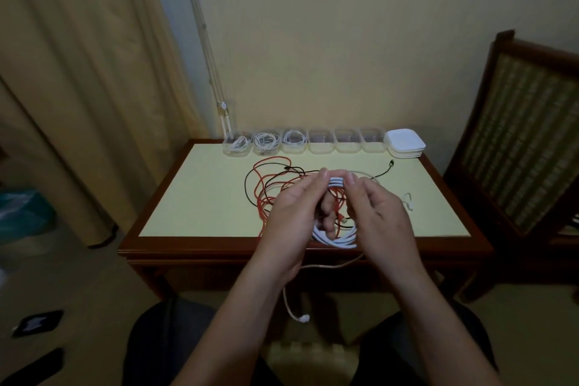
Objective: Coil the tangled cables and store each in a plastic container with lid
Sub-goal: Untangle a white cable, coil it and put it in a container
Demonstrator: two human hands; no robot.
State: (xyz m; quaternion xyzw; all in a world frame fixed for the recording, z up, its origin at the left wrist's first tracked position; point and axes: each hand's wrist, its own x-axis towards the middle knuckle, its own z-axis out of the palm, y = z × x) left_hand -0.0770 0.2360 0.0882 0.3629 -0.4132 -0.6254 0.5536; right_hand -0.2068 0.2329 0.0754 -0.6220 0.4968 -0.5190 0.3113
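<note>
Both hands are raised over the near middle of the surface (194, 197), a pale yellow top framed in dark reddish wood. Between them is the white cable coil (335, 240), several loops of smooth round flex held upright just above the top.

The left hand (291, 210) has its grip closed on the upper run of the loops, thumb and forefinger pinching, with its lower fingers poking through the ring. The right hand (379, 210) pinches the same bundle just beside it. Its fingertips sit behind the strands, so I cannot tell how many are on it. The left palm hides the left side of the coil.

Under and behind the hands a thin red cable (266, 200) lies tangled with a thin black cable (250, 182), and where they cross beneath the hands is hidden. A greenish plug (391, 163) on the black one lies free toward the far right.

A pale cable tail passes behind the left wrist and hangs off the near edge, ending in a white plug (302, 319). I cannot tell whether it belongs to the coil.

Along the far edge stands a row of six clear plastic containers (320, 142). The three on the left hold coiled white cables, and the rest are too dim to read. A stack of white lids (405, 142) sits at the right end of the row.
</note>
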